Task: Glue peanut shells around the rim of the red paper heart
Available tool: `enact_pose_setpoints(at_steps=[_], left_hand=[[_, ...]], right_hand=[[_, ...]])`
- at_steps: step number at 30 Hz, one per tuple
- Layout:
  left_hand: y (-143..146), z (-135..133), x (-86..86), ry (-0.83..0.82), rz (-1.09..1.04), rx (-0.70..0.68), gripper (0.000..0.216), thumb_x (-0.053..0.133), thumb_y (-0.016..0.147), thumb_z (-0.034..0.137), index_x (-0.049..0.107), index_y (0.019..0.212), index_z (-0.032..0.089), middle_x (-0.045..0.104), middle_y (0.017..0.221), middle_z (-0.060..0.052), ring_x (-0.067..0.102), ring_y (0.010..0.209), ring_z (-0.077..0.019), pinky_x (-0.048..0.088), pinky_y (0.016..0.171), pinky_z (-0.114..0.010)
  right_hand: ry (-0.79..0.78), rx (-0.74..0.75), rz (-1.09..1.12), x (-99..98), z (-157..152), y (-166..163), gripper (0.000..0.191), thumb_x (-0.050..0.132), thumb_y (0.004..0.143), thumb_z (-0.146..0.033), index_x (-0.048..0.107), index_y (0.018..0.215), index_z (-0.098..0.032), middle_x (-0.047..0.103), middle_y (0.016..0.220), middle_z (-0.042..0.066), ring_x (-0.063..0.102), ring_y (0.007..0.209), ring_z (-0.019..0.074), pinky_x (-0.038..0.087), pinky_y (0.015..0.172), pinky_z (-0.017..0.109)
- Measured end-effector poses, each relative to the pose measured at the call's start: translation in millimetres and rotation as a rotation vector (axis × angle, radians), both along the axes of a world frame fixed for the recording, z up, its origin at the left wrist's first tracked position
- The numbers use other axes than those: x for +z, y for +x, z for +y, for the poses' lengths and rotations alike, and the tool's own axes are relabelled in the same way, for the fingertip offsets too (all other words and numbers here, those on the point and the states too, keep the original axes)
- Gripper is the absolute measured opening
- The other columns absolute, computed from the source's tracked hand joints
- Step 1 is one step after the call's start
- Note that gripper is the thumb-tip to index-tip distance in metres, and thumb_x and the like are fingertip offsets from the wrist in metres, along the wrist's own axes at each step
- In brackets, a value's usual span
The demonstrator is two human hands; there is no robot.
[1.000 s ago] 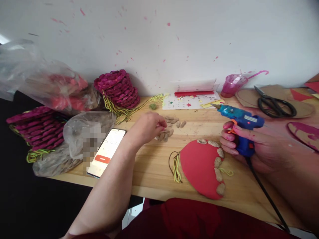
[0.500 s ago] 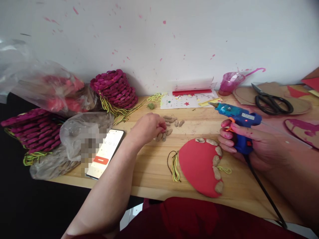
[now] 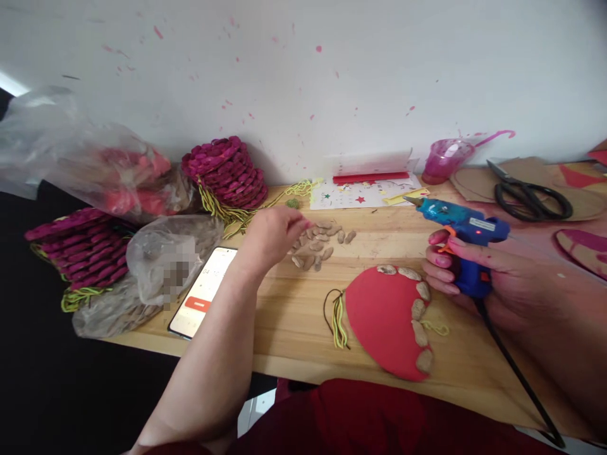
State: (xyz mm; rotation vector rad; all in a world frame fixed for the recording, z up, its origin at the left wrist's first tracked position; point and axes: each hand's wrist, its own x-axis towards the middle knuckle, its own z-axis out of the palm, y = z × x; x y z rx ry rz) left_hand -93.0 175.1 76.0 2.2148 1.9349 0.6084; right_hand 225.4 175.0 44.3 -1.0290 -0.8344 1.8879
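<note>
My right hand point(image 3: 474, 272) grips a blue hot glue gun point(image 3: 467, 237), its orange trigger under my fingers and its nozzle pointing left. Over the left side of a loose pile of peanuts point(image 3: 322, 235) is my left hand point(image 3: 275, 234), fingers bent and pinched together. Whatever they may hold is hidden. Between my hands, nearer my body, lies a red heart-shaped piece point(image 3: 382, 322). Several peanuts point(image 3: 418, 308) line its upper right edge. A tassel of yellow and dark strings point(image 3: 338, 319) hangs off its left point, and a yellow loop point(image 3: 436, 327) shows at the right.
A lit phone point(image 3: 202, 297) lies beside my left forearm. Purple peanut-covered pots point(image 3: 230, 174) and plastic bags point(image 3: 161, 259) stand at left. Along the back are a sticker sheet point(image 3: 332, 196), a pink cup point(image 3: 446, 158) and black scissors point(image 3: 526, 199). The gun's cord point(image 3: 512, 366) trails toward me.
My left hand has shifted up and left over the pile, uncovering more peanuts. My right hand holds the glue gun much as before; the view has turned slightly left.
</note>
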Motion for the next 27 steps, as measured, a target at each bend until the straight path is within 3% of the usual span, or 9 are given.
enact_pose_setpoints(at_steps=[3,6,12,15,22,27], left_hand=[[-8,-3,9.5,0.065,0.002,0.128,0.037,0.055,0.095,0.043,0.075,0.075,0.019,0.07,0.067,-0.003,0.059,0.062,-0.0167,0.039,0.061,-0.029],[-12,-4,14.0,0.067,-0.026,0.176,0.036,0.055,0.095,0.041,0.075,0.075,0.018,0.072,0.07,-0.004,0.062,0.065,-0.0174,0.041,0.064,-0.029],[-12,-2,9.0,0.078,-0.006,0.106,0.03,0.047,0.095,0.019,0.077,0.096,0.017,0.077,0.094,-0.006,0.069,0.087,-0.0202,0.049,0.081,-0.03],[-13,-3,6.4,0.072,0.021,0.087,0.028,0.052,0.091,0.016,0.076,0.106,0.02,0.077,0.101,-0.005,0.069,0.093,-0.0205,0.05,0.088,-0.031],[-16,1,4.6,0.019,0.114,0.128,0.013,0.065,0.082,0.014,0.077,0.084,0.02,0.076,0.093,-0.006,0.065,0.089,-0.0223,0.049,0.085,-0.034],[-8,4,-0.6,-0.009,0.188,0.156,0.012,0.065,0.084,0.017,0.076,0.084,0.022,0.078,0.096,-0.005,0.061,0.102,-0.0304,0.039,0.094,-0.048]], right_hand=[[0.016,-0.007,-0.019,0.5,0,0,0.014,0.077,0.076,-0.026,0.067,0.085,-0.021,0.05,0.064,0.0,0.045,0.053,0.0115,0.042,0.04,0.02],[0.029,-0.037,-0.06,2.3,-1,-2,0.014,0.078,0.074,-0.025,0.067,0.082,-0.021,0.049,0.062,0.001,0.045,0.052,0.0126,0.04,0.038,0.021],[0.015,-0.057,-0.105,5.7,-1,-7,0.014,0.079,0.069,-0.027,0.068,0.076,-0.02,0.047,0.06,0.002,0.042,0.048,0.0123,0.037,0.036,0.023],[0.007,-0.068,-0.124,6.2,0,-8,0.013,0.078,0.069,-0.027,0.068,0.074,-0.021,0.046,0.06,0.001,0.042,0.047,0.012,0.037,0.036,0.023],[0.031,-0.045,-0.098,4.2,0,-5,0.012,0.078,0.072,-0.027,0.069,0.077,-0.021,0.047,0.06,0.002,0.043,0.05,0.0133,0.039,0.037,0.023],[0.064,-0.022,-0.072,-0.1,-1,1,0.011,0.076,0.076,-0.027,0.069,0.081,-0.02,0.048,0.062,0.002,0.044,0.054,0.0129,0.04,0.04,0.021]])
